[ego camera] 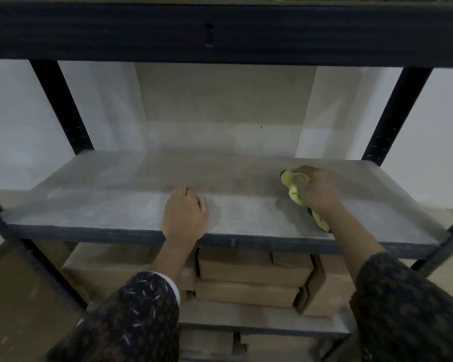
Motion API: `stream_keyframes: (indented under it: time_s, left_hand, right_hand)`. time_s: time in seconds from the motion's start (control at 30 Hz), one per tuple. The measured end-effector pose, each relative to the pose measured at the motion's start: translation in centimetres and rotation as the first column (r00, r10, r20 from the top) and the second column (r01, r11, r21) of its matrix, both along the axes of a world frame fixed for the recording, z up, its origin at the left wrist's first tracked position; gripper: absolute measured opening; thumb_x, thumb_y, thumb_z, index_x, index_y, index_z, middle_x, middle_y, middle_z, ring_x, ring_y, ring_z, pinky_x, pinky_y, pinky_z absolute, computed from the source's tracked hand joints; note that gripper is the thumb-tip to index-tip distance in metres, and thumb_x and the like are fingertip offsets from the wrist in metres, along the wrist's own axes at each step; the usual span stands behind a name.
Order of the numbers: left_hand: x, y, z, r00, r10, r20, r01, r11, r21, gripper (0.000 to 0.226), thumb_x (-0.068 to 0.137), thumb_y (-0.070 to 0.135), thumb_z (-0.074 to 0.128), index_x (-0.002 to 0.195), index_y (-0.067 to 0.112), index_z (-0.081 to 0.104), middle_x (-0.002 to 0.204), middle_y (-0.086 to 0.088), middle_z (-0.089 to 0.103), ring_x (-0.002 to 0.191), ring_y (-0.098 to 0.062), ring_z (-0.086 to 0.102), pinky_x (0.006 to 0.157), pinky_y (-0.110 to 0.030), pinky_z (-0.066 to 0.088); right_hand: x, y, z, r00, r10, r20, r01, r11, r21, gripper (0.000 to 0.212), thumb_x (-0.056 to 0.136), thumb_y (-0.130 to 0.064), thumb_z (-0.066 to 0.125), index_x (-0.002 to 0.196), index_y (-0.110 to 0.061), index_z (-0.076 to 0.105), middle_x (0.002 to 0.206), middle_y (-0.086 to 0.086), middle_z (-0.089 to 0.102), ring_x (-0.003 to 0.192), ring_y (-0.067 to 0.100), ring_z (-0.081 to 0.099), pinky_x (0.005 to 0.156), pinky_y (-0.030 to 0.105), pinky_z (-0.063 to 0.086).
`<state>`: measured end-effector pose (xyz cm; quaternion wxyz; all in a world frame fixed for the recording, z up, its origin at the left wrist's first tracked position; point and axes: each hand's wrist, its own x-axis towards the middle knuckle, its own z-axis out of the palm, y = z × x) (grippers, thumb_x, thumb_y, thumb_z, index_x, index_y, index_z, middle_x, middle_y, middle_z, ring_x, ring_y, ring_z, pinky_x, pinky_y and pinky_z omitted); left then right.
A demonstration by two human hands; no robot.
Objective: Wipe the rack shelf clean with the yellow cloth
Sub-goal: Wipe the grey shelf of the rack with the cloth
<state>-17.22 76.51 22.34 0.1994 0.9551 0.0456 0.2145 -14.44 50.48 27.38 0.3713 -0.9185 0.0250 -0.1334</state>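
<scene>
While the right hand (315, 190) grips the bunched yellow cloth (297, 193) on the right part of the rack shelf (102, 205), the left hand (185, 212) rests flat and relaxed near the front edge. Wiping should go in long, overlapping strokes, with even pressure.

Grey rack shelf (102, 210): yellow cloth (294, 192) on the right part, left hand (185, 212) rests near front edge, approx. middle.
</scene>
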Motion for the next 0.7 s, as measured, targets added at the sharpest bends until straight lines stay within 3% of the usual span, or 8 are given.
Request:
stream_keyframes:
  time_s: [0.07,0.17,0.27,0.4,0.47,0.53,0.6,0.7]
  left_hand:
    - [0.1,0.1,-0.1,1.000,0.002,-0.007,-0.002,1.000,0.004,0.036,0.096,0.023,0.036,0.109,-0.001,0.060,0.109,-0.016,0.058,0.104,-0.030,0.050,0.088,-0.041,0.046]
    - [0.1,0.1,-0.2,1.000,-0.001,-0.001,0.001,1.000,0.005,0.034,0.095,0.022,0.038,0.108,-0.001,0.060,0.108,-0.017,0.058,0.105,-0.030,0.049,0.089,-0.041,0.045]
    - [0.2,0.1,-0.2,1.000,0.001,-0.004,-0.001,1.000,0.016,0.035,0.095,0.022,0.038,0.110,-0.002,0.059,0.110,-0.017,0.058,0.107,-0.030,0.048,0.090,-0.042,0.045]
    - [0.2,-0.1,-0.2,1.000,0.014,-0.026,-0.013,1.000,0.017,0.038,0.094,0.023,0.037,0.115,-0.001,0.057,0.115,-0.017,0.056,0.110,-0.030,0.046,0.092,-0.042,0.043]
    - [0.1,0.0,-0.1,0.999,0.003,-0.047,-0.002,1.000,0.028,0.039,0.094,0.022,0.036,0.117,-0.002,0.056,0.117,-0.017,0.055,0.112,-0.030,0.045,0.093,-0.041,0.043]
    - [0.2,0.1,0.0,0.998,-0.023,-0.065,0.025,0.999,0.042,0.038,0.094,0.021,0.035,0.116,-0.002,0.055,0.116,-0.018,0.055,0.111,-0.030,0.045,0.093,-0.041,0.042]
    - [0.5,0.6,0.5,0.994,-0.071,-0.078,0.074,0.997,0.032,0.034,0.094,0.020,0.037,0.110,-0.003,0.057,0.112,-0.018,0.055,0.106,-0.031,0.047,0.089,-0.040,0.043]
    - [0.9,2.3,1.2,0.989,-0.126,-0.073,0.124,0.992,-0.027,0.024,0.093,0.017,0.043,0.090,0.000,0.059,0.093,-0.016,0.057,0.088,-0.032,0.053,0.072,-0.035,0.040]
  right_hand:
    - [1.2,0.7,-1.9,0.981,0.026,-0.193,-0.061,0.983,-0.176,0.039,0.091,-0.036,0.058,0.113,-0.005,0.064,0.112,0.018,0.067,0.103,0.035,0.062,0.087,0.040,0.050]
    - [0.6,3.2,-3.4,0.971,0.104,-0.217,-0.183,0.906,-0.382,0.046,0.091,-0.035,0.057,0.129,-0.009,0.054,0.130,0.015,0.057,0.116,0.033,0.053,0.094,0.038,0.044]
    - [-1.9,5.1,-2.8,0.954,0.239,-0.179,-0.291,0.880,-0.376,0.036,0.096,-0.028,0.050,0.127,-0.012,0.058,0.121,0.013,0.064,0.105,0.031,0.059,0.084,0.034,0.045]
    - [-6.9,6.7,-1.9,0.890,0.451,-0.069,-0.455,0.868,-0.200,0.024,0.092,-0.016,0.055,0.110,-0.015,0.071,0.109,-0.001,0.069,0.093,0.015,0.062,0.076,0.027,0.045]
    - [-7.7,6.6,-1.6,0.878,0.474,-0.067,-0.478,0.872,-0.106,0.022,0.089,-0.010,0.056,0.095,-0.016,0.076,0.088,-0.005,0.070,0.070,0.001,0.059,0.063,0.019,0.044]
    - [-7.0,5.9,-1.0,0.903,0.427,-0.033,-0.428,0.903,-0.025,0.021,0.087,-0.009,0.056,0.086,-0.013,0.077,0.071,-0.002,0.068,0.056,0.000,0.056,0.058,0.018,0.045]
    - [-4.9,4.9,-0.4,0.971,0.230,0.065,-0.234,0.970,0.070,0.024,0.085,-0.020,0.056,0.084,-0.007,0.076,0.067,0.009,0.068,0.056,0.013,0.059,0.061,0.027,0.050]
    - [-0.6,2.8,0.2,0.989,-0.083,0.124,0.084,0.996,-0.007,0.037,0.087,-0.028,0.053,0.105,0.002,0.065,0.094,0.017,0.066,0.085,0.027,0.059,0.073,0.033,0.045]
